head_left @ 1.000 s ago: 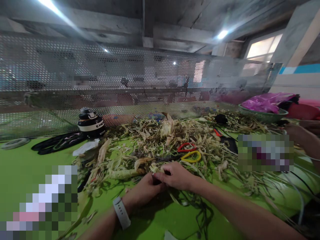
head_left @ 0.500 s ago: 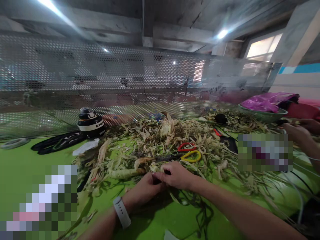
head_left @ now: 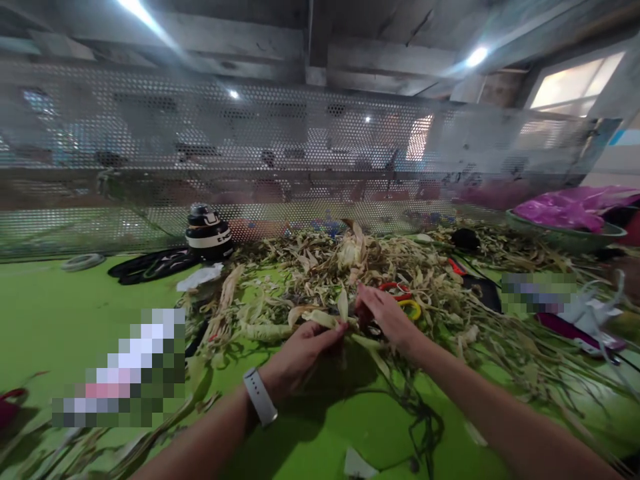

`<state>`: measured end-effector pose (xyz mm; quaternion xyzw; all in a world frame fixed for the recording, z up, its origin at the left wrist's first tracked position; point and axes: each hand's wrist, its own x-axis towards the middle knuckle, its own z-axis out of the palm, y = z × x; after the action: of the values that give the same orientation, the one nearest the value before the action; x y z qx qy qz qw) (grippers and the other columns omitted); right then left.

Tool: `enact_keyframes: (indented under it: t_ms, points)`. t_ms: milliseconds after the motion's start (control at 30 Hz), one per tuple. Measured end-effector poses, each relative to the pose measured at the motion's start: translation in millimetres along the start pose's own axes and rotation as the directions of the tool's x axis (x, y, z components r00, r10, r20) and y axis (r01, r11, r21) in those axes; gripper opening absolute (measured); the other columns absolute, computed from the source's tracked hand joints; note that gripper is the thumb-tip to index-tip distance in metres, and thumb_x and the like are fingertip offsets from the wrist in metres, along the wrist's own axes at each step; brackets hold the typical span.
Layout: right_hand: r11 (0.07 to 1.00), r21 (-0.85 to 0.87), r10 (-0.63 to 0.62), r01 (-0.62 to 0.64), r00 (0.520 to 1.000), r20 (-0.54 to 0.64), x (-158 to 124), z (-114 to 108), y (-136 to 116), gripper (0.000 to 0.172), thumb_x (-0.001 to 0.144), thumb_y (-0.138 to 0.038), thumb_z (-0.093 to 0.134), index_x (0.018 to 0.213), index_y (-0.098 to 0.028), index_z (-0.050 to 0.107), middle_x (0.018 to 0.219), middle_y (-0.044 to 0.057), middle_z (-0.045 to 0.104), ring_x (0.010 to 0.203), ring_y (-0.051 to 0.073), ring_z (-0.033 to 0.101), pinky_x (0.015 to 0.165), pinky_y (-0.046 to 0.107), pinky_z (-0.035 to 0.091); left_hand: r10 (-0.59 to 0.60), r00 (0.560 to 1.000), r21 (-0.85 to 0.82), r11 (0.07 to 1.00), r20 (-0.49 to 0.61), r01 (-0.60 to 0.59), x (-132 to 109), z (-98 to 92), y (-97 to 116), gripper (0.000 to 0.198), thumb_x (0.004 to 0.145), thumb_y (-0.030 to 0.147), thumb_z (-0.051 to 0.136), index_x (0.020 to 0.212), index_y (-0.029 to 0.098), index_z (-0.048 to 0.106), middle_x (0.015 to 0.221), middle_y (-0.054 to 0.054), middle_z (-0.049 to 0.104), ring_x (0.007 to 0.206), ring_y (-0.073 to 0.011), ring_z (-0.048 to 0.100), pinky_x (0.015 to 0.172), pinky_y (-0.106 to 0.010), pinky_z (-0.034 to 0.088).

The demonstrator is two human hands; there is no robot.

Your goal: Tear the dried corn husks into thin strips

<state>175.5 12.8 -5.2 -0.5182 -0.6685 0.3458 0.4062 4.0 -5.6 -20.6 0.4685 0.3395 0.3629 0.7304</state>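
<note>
My left hand (head_left: pixel 303 351), with a white watch band on the wrist, pinches a pale dried husk strip (head_left: pixel 327 319) at the near edge of a big heap of dried husks (head_left: pixel 350 273). My right hand (head_left: pixel 385 313) is closed on husk pieces just to its right, fingers curled into the heap. Behind the right hand lie scissors with red and yellow handles (head_left: pixel 403 298), half hidden by husks. The green table (head_left: pixel 75 313) carries everything.
A black-and-white container (head_left: pixel 207 233) and black straps (head_left: pixel 150 265) sit at the back left. A perforated metal screen (head_left: pixel 250 153) walls the far side. A bowl with pink plastic (head_left: pixel 567 223) stands at the right. Loose stalks trail across the right of the table.
The view has swung to the left. My hands have parted a little and lifted, the left now pulling a husk strip up from the heap. The other person's arm at the right has left view.
</note>
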Motion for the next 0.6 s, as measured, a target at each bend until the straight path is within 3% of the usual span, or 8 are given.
enact_keyframes:
  t_ms: [167,367,433,500,567,600]
  points:
    - [0.966,-0.217,-0.090,0.137,0.973,0.213,-7,-1,-8,0.045,0.087,-0.052,0.034,0.057,-0.018,0.037,0.054,-0.005,0.035,0.052,0.009,0.033,0.049,0.022,0.026,0.137,0.985,0.027,0.990,-0.105,-0.135,4,-2.6,6,0.029,0.064,0.040,0.072,0.070,0.013,0.064,0.056,0.003,0.056,0.050,-0.0068,0.045,0.049,-0.018,0.034]
    - [0.861,-0.364,-0.286,0.354,0.931,0.229,-18,18,-6,0.035,0.089,-0.035,0.038,0.059,-0.018,0.041,0.055,-0.004,0.038,0.052,0.009,0.036,0.051,0.022,0.027,0.173,0.941,0.003,0.984,-0.290,-0.179,6,3.5,3,0.033,0.062,0.043,0.072,0.066,0.012,0.062,0.054,0.002,0.056,0.049,-0.0082,0.047,0.048,-0.019,0.035]
    - [0.847,-0.402,-0.309,0.348,0.938,0.160,-18,15,-6,0.035,0.090,-0.034,0.038,0.059,-0.019,0.043,0.054,-0.004,0.040,0.051,0.010,0.038,0.051,0.023,0.029,0.157,0.931,-0.066,0.980,-0.330,-0.189,5,4.7,4,0.033,0.062,0.043,0.072,0.074,0.013,0.064,0.058,0.001,0.060,0.052,-0.0102,0.051,0.051,-0.021,0.038]
    - [0.823,-0.464,-0.392,0.329,0.919,-0.042,-17,8,-8,0.029,0.089,-0.034,0.040,0.066,-0.019,0.048,0.062,0.000,0.049,0.058,0.013,0.046,0.057,0.024,0.035,0.157,0.923,-0.128,0.969,-0.352,-0.214,5,3.5,7,0.034,0.064,0.042,0.071,0.083,0.014,0.065,0.065,-0.001,0.065,0.060,-0.0130,0.057,0.056,-0.022,0.041]
    - [0.769,-0.536,-0.540,0.348,0.802,-0.255,-17,2,-12,0.016,0.087,-0.031,0.045,0.080,-0.019,0.053,0.083,0.006,0.056,0.079,0.018,0.052,0.073,0.030,0.039,0.176,0.919,-0.150,0.959,-0.353,-0.241,5,1.0,8,0.035,0.068,0.042,0.067,0.089,0.014,0.066,0.076,-0.005,0.069,0.075,-0.0170,0.061,0.065,-0.024,0.043]
    - [0.735,-0.565,-0.607,0.376,0.737,-0.299,-18,1,-13,0.012,0.086,-0.029,0.047,0.086,-0.019,0.053,0.090,0.008,0.057,0.088,0.021,0.051,0.080,0.034,0.037,0.189,0.919,-0.150,0.956,-0.347,-0.253,6,0.1,9,0.035,0.070,0.042,0.066,0.090,0.014,0.067,0.081,-0.007,0.070,0.083,-0.0189,0.062,0.070,-0.025,0.044]
